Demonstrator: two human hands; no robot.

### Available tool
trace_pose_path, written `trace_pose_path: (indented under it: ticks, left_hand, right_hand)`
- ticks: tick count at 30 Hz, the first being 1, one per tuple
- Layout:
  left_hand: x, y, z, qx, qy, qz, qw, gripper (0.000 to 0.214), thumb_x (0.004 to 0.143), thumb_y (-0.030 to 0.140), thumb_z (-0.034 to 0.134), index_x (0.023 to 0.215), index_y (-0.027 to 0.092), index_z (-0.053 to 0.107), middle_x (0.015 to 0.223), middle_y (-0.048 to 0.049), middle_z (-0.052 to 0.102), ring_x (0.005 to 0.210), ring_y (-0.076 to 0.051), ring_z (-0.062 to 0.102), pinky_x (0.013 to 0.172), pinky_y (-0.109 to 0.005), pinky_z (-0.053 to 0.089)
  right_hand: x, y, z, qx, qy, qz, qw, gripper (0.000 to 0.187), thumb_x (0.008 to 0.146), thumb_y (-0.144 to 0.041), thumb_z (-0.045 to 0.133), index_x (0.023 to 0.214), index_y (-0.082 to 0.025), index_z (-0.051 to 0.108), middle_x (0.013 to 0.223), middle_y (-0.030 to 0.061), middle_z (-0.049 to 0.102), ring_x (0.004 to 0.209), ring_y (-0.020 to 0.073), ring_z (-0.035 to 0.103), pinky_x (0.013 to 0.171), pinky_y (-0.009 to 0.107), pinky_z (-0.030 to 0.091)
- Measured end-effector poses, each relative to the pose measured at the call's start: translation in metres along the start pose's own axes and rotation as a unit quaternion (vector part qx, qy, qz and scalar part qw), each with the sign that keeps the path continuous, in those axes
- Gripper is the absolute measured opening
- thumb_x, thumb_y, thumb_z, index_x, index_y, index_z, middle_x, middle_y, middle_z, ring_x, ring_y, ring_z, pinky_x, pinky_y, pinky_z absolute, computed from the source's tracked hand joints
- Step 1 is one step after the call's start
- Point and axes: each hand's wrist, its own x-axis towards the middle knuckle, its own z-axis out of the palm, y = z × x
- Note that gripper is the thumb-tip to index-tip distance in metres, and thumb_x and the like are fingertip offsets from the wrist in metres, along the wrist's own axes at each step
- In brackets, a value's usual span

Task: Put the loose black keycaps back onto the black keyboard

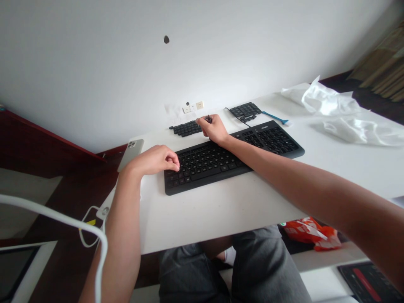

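A black keyboard (206,174) lies at a slant on the white desk, with many of its key sockets bare of caps. At its left end, my left hand (160,160) is closed, the thumb and curled fingertips close to the keys there; whatever they pinch is hidden. My right hand (216,129) reaches across the keyboard's far edge, its fingers closed on a small black keycap. Just under and left of it are rows of loose black keycaps (184,128) on the desk. Further right, a second group of loose keycaps (245,110) lies behind the keyboard.
A blue tool (275,117) lies beside the right keycap group. Crumpled clear plastic bags (325,99) spread over the desk's right side. A phone (131,152) rests at the left edge, near a power strip (103,211). A white cable (63,219) crosses the lower left foreground.
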Motion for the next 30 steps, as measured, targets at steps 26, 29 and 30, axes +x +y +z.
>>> trace_pose_path:
  ticks: [26, 29, 30]
  left_hand:
    - [0.038, -0.023, 0.019, -0.214, 0.387, 0.027, 0.896, 0.045, 0.083, 0.056, 0.066, 0.066, 0.02, 0.044, 0.059, 0.0051, 0.035, 0.057, -0.01, 0.029, 0.056, -0.026, 0.023]
    - [0.064, -0.035, 0.034, -0.262, 0.496, 0.003, 0.828, 0.055, 0.088, 0.059, 0.057, 0.061, 0.021, 0.029, 0.059, 0.004, 0.026, 0.058, -0.01, 0.027, 0.056, -0.027, 0.023]
    - [0.071, -0.039, 0.038, -0.281, 0.513, 0.001, 0.811, 0.055, 0.089, 0.059, 0.055, 0.061, 0.021, 0.026, 0.059, 0.0038, 0.025, 0.058, -0.01, 0.026, 0.056, -0.027, 0.023]
  right_hand:
    - [0.0, 0.0, 0.0, 0.009, -0.003, 0.006, 1.0, 0.042, 0.087, -0.031, 0.056, 0.052, -0.024, 0.035, 0.046, -0.0047, 0.036, 0.047, 0.0096, 0.033, 0.049, 0.029, 0.026]
    - [0.001, 0.003, 0.0, 0.023, -0.005, 0.008, 1.0, 0.043, 0.088, -0.034, 0.058, 0.051, -0.024, 0.038, 0.046, -0.0036, 0.039, 0.046, 0.01, 0.035, 0.047, 0.029, 0.027]
    - [0.001, 0.004, 0.0, 0.027, -0.005, 0.007, 1.0, 0.043, 0.088, -0.035, 0.058, 0.051, -0.024, 0.038, 0.046, -0.0033, 0.04, 0.046, 0.0101, 0.035, 0.047, 0.029, 0.027]
